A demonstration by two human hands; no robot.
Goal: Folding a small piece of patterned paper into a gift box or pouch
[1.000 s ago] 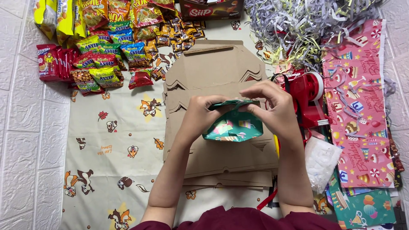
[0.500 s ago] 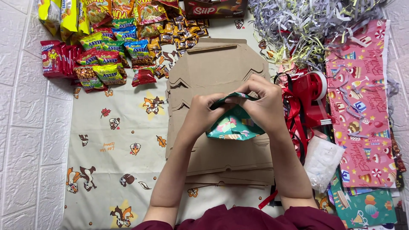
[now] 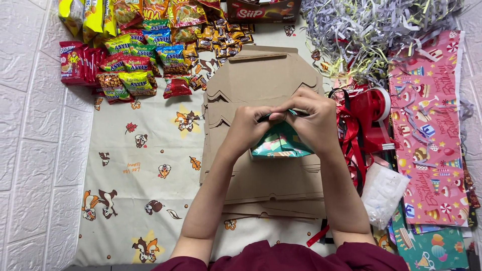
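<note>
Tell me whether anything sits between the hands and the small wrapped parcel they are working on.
Nothing visible does. The left hand and right hand both already hold the teal parcel, fingers pinching its top edge, above the stack of brown cardboard.

Two hands (image 3: 281,125) hold one teal patterned packet (image 3: 281,144); beside them lie one stack of cardboard cutouts (image 3: 266,85), one red tape dispenser (image 3: 371,113), one pink wrapping sheet (image 3: 432,125) and one pile of shredded paper (image 3: 371,30).
</note>
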